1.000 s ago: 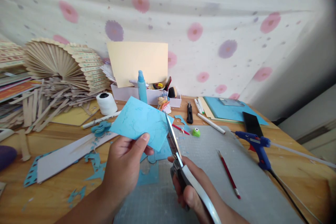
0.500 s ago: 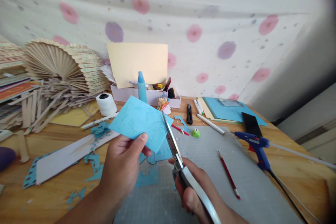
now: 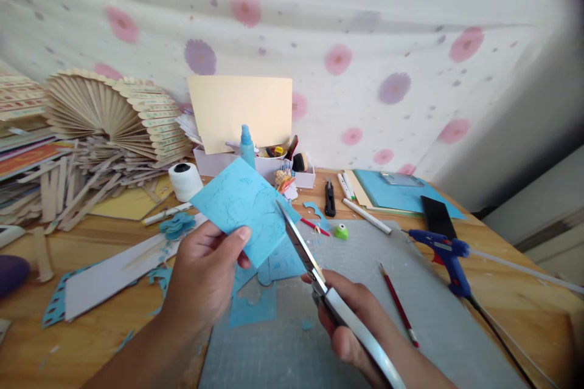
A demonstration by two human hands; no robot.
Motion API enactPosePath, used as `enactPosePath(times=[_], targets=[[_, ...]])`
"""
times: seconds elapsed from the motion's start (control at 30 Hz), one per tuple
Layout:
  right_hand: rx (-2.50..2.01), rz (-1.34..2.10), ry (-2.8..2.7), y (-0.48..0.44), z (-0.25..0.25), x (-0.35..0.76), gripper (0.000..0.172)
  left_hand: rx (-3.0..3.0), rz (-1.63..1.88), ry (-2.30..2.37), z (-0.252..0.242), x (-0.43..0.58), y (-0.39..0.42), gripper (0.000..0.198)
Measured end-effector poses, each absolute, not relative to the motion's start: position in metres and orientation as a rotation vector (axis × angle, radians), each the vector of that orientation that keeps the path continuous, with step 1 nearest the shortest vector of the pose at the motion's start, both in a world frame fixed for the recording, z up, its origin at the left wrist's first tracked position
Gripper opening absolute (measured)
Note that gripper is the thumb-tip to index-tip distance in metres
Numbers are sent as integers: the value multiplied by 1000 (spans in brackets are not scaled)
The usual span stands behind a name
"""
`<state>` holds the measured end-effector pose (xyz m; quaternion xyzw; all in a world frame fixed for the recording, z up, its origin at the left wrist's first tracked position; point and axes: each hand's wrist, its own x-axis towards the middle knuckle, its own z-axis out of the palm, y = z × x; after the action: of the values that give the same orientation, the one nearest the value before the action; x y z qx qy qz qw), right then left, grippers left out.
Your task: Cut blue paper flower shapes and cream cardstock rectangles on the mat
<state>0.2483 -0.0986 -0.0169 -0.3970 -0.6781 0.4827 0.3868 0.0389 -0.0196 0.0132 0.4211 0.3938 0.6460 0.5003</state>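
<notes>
Blue card (image 3: 246,203), marked with faint drawn lines, was held up off the table at about eight o'clock from the centre of the view. The left hand (image 3: 201,273) pinched its lower edge at six o'clock, thumb on the near face. The right hand (image 3: 367,310), at four o'clock from the card, gripped the scissors (image 3: 308,261) by the handles; one blade lay across the card's three-o'clock edge, its tip over the drawn face. How far the blades gaped could not be told.

Clean work here probably called for cutting deep in the blades rather than at the tip, turning the card instead of twisting the wrist, and keeping the thumb well clear of the line. Pinching nearer the cut would likely stop the card bending. Beneath, at five o'clock, lay the mat (image 3: 274,352), with a notched scrap (image 3: 264,310) on it.
</notes>
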Motion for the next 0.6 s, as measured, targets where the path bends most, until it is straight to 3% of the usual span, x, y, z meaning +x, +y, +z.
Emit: enactPosePath(times=[0.6], targets=[[-979, 1363, -1860, -89, 7, 262, 67, 1414, 1327, 904, 19, 4, 3, 13]])
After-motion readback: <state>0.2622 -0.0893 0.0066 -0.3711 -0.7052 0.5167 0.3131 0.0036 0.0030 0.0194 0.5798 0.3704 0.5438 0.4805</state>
